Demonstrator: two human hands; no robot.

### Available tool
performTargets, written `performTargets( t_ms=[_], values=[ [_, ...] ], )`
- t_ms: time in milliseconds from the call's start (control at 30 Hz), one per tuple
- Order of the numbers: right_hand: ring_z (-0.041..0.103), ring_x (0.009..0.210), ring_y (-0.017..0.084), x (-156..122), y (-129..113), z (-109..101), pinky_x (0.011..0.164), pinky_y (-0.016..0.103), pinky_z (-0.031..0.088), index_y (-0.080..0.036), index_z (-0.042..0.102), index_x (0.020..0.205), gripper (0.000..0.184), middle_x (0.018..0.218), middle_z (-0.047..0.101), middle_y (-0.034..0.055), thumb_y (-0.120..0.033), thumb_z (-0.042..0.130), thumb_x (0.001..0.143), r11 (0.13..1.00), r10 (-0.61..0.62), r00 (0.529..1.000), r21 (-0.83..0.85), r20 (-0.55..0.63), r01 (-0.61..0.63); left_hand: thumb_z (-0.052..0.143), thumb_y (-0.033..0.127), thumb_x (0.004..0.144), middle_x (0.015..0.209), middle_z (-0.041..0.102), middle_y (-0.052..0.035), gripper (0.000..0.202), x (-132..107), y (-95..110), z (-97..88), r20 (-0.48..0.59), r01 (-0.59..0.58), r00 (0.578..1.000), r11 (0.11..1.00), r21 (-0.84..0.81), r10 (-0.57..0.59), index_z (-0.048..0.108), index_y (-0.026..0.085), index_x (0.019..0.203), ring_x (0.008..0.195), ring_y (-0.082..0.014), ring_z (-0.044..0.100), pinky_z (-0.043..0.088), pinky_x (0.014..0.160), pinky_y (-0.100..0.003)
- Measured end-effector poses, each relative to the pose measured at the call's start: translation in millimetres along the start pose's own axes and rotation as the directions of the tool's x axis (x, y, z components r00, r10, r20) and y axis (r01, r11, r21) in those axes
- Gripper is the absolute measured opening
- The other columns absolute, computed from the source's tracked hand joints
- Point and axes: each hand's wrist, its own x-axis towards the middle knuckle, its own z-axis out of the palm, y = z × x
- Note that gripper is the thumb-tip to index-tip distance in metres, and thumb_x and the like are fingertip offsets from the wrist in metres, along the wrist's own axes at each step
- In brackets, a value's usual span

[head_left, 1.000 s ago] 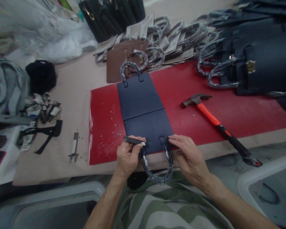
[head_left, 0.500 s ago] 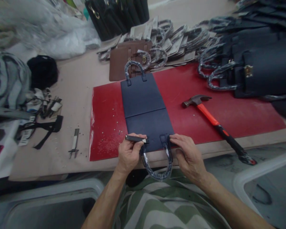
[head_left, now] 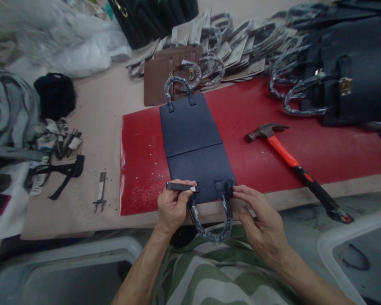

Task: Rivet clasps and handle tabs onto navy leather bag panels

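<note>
A navy leather bag panel (head_left: 193, 144) lies across a red mat, with a plastic-wrapped handle at each end. My left hand (head_left: 173, 207) is closed around a dark metal punch tool (head_left: 179, 186) with a pale band, held sideways over the panel's near left corner. The near handle (head_left: 212, 235) loops over the table edge toward my body. Beside its right tab, my right hand (head_left: 262, 216) has its fingers stretched out and thumb apart, fingertips at the panel's edge. Whether they touch the dark leather end there is hard to tell.
A claw hammer (head_left: 295, 167) lies on the red mat (head_left: 139, 135) to the right. Left of the mat is a pronged punch (head_left: 100, 192). Brown leather pieces (head_left: 158, 80), plastic-wrapped handles (head_left: 266, 42) and black bags (head_left: 362, 76) fill the back and right.
My right hand has shifted slightly right, its thumb farther from the handle. My left hand still grips the punch tool in the same place. The view has turned a little.
</note>
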Motion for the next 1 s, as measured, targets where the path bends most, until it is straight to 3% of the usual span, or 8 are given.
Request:
performTargets(
  t_ms=[633, 867, 1000],
  values=[
    [0.060, 0.110, 0.023, 0.5, 4.2, 1.5, 0.095, 0.041, 0.052, -0.017, 0.062, 0.113, 0.029, 0.116, 0.066, 0.0128, -0.004, 0.049, 0.091, 0.998, -0.060, 0.998, -0.003, 0.007, 0.060, 0.063, 0.021, 0.092, 0.102, 0.075, -0.0048, 0.011, -0.6, -3.4, 0.8, 0.012, -0.135, 0.991, 0.982, 0.132, 0.134, 0.066, 0.019, 0.102, 0.095, -0.0184, 0.072, 0.058, 0.088, -0.032],
    [0.060, 0.112, 0.024, -0.4, 3.9, 1.5, 0.096, 0.043, 0.052, -0.018, 0.062, 0.113, 0.029, 0.118, 0.066, 0.0135, -0.005, 0.049, 0.091, 0.998, -0.055, 0.998, 0.006, 0.007, 0.055, 0.057, 0.017, 0.093, 0.093, 0.074, -0.0049, 0.008, 4.2, 13.1, 7.3, 0.067, -0.376, 0.924, 0.859, 0.347, 0.377, 0.064, 0.017, 0.096, 0.087, -0.0153, 0.072, 0.058, 0.081, -0.026],
    [0.062, 0.113, 0.023, 1.0, 5.5, -6.1, 0.097, 0.041, 0.053, -0.020, 0.063, 0.112, 0.029, 0.118, 0.067, 0.0113, -0.006, 0.050, 0.090, 0.998, -0.033, 0.999, 0.051, 0.040, 0.031, 0.056, 0.017, 0.094, 0.092, 0.074, -0.0048, 0.010, 4.7, 16.1, 8.9, 0.081, -0.382, 0.921, 0.841, 0.384, 0.382, 0.066, 0.017, 0.096, 0.087, -0.0153, 0.071, 0.057, 0.080, -0.026]
  ],
)
